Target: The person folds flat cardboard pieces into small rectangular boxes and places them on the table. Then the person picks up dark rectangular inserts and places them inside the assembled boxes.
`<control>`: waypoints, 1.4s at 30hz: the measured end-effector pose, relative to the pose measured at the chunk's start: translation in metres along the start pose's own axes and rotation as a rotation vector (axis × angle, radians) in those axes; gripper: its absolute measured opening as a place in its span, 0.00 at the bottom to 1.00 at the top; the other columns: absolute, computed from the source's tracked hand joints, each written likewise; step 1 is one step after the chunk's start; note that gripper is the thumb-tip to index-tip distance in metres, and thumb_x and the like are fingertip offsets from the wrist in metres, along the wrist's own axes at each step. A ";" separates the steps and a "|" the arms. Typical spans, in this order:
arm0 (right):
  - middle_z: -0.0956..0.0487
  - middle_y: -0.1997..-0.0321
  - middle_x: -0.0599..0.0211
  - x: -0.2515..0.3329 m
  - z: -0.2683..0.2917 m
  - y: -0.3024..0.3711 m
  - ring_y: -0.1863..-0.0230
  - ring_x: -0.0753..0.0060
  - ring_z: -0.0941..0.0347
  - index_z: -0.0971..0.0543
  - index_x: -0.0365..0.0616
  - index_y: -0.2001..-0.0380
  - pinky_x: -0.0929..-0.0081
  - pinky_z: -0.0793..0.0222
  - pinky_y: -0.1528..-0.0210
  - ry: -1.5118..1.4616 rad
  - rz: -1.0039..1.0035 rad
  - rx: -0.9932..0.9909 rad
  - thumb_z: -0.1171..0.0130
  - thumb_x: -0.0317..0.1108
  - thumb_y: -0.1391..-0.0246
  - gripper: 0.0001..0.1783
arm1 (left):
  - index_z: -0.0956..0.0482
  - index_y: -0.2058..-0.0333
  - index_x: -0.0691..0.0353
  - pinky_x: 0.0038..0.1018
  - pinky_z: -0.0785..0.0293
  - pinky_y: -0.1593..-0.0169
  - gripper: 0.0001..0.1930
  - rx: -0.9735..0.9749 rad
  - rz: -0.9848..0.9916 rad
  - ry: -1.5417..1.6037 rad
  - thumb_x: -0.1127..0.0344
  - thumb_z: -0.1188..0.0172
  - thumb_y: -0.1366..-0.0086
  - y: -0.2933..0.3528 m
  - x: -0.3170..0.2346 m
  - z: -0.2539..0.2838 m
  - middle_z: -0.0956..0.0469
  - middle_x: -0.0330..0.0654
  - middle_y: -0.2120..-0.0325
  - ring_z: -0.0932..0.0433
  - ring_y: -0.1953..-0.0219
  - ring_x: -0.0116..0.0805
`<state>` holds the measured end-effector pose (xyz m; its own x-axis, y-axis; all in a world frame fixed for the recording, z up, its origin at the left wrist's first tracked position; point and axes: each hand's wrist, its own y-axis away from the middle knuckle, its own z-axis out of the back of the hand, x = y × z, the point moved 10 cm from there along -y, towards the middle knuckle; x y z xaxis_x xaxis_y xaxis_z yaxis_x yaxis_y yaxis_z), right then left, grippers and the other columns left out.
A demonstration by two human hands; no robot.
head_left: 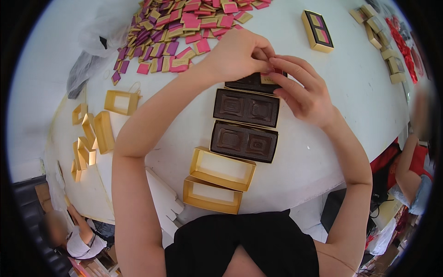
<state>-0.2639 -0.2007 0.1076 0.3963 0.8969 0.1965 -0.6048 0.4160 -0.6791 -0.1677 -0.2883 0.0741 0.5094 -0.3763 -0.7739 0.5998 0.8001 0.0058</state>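
Observation:
Both hands meet over the farthest brown plastic tray in a row of three. My left hand is closed, thumb and fingers pinched on a small pink-and-gold wrapped square. From the other side my right hand grips the same square with its fingertips; fingers hide much of it. Nearer to me lie two more brown trays, a middle one and a near one, each with two square hollows holding nothing. Two gold box frames, an upper and a lower, sit nearest my body.
Pink, purple and gold squares form a large pile at the back. A filled gold box stands back right. Several gold frames are at left, with small boxes along the right edge. Other people work at both sides.

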 end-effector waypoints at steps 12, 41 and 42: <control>0.19 0.52 0.56 0.016 -0.017 0.003 0.50 0.54 0.23 0.19 0.33 0.60 0.51 0.26 0.43 0.133 0.087 0.121 0.34 0.24 0.60 0.18 | 0.16 0.55 0.56 0.36 0.20 0.59 0.13 -0.810 0.047 -0.696 0.69 0.38 0.39 0.062 0.092 0.170 0.15 0.46 0.66 0.15 0.65 0.43; 0.29 0.34 0.56 -0.016 -0.020 0.012 0.34 0.48 0.34 0.26 0.37 0.42 0.55 0.33 0.35 -0.245 -0.175 0.150 0.37 0.24 0.50 0.29 | 0.15 0.53 0.54 0.30 0.22 0.60 0.14 -0.553 0.103 -0.796 0.68 0.38 0.38 0.034 0.128 0.228 0.14 0.39 0.67 0.16 0.65 0.35; 0.28 0.34 0.56 -0.014 -0.021 0.014 0.34 0.48 0.33 0.25 0.37 0.42 0.56 0.32 0.35 -0.191 -0.133 0.177 0.37 0.24 0.50 0.28 | 0.16 0.52 0.57 0.27 0.22 0.59 0.15 -0.392 0.000 -0.535 0.72 0.38 0.38 0.022 0.092 0.189 0.14 0.38 0.66 0.16 0.64 0.30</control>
<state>-0.2635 -0.2109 0.0807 0.3528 0.8377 0.4168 -0.6742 0.5365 -0.5075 0.0089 -0.3932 0.1229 0.8059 -0.4759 -0.3521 0.3827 0.8726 -0.3034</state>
